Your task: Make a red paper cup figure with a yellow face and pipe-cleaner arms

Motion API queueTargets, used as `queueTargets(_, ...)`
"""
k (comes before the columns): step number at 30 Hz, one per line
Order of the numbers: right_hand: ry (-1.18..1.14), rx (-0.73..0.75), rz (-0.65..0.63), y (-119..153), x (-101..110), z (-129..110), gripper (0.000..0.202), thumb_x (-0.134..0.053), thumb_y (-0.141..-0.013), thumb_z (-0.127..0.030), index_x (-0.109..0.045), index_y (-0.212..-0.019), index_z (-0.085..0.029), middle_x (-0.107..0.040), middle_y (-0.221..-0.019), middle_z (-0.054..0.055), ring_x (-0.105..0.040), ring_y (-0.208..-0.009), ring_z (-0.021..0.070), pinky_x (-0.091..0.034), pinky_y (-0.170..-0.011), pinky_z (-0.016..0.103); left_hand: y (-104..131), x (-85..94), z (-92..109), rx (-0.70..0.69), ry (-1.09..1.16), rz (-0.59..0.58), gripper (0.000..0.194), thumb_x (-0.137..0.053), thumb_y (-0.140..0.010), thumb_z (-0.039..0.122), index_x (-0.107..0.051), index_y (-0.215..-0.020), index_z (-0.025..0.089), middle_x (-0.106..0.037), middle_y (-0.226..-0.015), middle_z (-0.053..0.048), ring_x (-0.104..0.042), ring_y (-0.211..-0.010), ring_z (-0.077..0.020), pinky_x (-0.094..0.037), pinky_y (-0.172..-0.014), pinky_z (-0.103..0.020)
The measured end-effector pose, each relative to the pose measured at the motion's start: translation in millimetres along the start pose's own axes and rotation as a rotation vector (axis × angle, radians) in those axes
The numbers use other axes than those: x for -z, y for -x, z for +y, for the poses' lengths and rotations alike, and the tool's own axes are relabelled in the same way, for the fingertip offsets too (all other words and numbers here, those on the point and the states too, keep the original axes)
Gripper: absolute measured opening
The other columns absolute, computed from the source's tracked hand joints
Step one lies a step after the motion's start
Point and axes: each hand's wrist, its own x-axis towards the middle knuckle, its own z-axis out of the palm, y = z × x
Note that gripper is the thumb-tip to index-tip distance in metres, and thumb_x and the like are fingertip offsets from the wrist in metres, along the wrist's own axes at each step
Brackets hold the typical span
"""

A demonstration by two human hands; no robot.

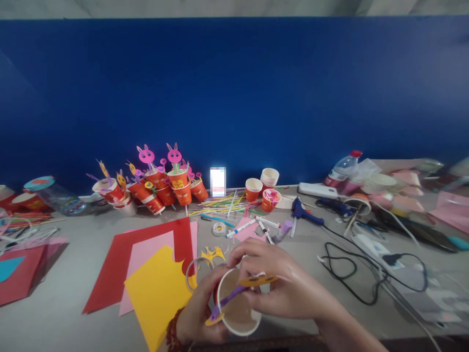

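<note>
My left hand [201, 307] is wrapped around a paper cup [240, 315] near the table's front edge, its white-rimmed mouth facing up toward me. Over that mouth my right hand [273, 264] is closed, its fingers at an orange-yellow paper cutout [258, 280] with dark spots. From the cutout a purple pipe cleaner [233, 295] slants across the cup's opening to a small yellow piece [214, 319] at the left rim. My right fingertips partly hide the cutout and the pipe cleaner's upper end.
Yellow paper [152, 293] and red paper [106, 274] lie left of the cup. Decorated red cups [179, 188] stand behind, near the blue partition [234, 98]. To the right are a blue glue gun [304, 213], black cable [342, 271] and a power strip [373, 249].
</note>
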Motion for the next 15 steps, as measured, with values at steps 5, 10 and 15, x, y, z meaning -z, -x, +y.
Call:
queueTargets(5, 0.042, -0.014, -0.023, 0, 0, 0, 0.021, -0.065, -0.072, -0.006, -0.071, -0.083, -0.024, -0.072, -0.103, 0.004, -0.066, -0.093, 0.0224, -0.052, -0.083, 0.033, -2, -1.1, 2, 0.011, 0.063, 0.021, 0.074, -0.080, -0.071, 0.035, -0.055, -0.141, 0.027, -0.059, -0.138, -0.016, -0.057, -0.123, -0.0445, -0.044, -0.102, -0.055)
queueTargets(10, 0.027, -0.032, -0.120, 0, 2, 0, 0.025, -0.070, -0.070, -0.003, -0.071, -0.084, -0.023, -0.071, -0.111, 0.003, -0.066, -0.102, 0.0222, -0.050, -0.086, 0.032, -7, -2.0, 7, 0.005, 0.020, 0.023, 0.069, -0.080, -0.070, 0.039, -0.061, -0.135, 0.025, -0.063, -0.133, -0.017, -0.057, -0.123, -0.0453, -0.042, -0.104, -0.058)
queueTargets(15, -0.124, -0.112, -0.079, 1, 11, 12, 0.030, -0.081, -0.078, -0.034, -0.072, -0.106, -0.026, -0.072, -0.111, 0.005, -0.066, -0.103, 0.0251, -0.051, -0.091, 0.036, 11, -2.7, -19, 0.078, 0.127, 0.159, 0.078, -0.088, -0.064, 0.034, -0.060, -0.136, 0.025, -0.061, -0.138, -0.016, -0.054, -0.128, -0.0438, -0.042, -0.108, -0.055)
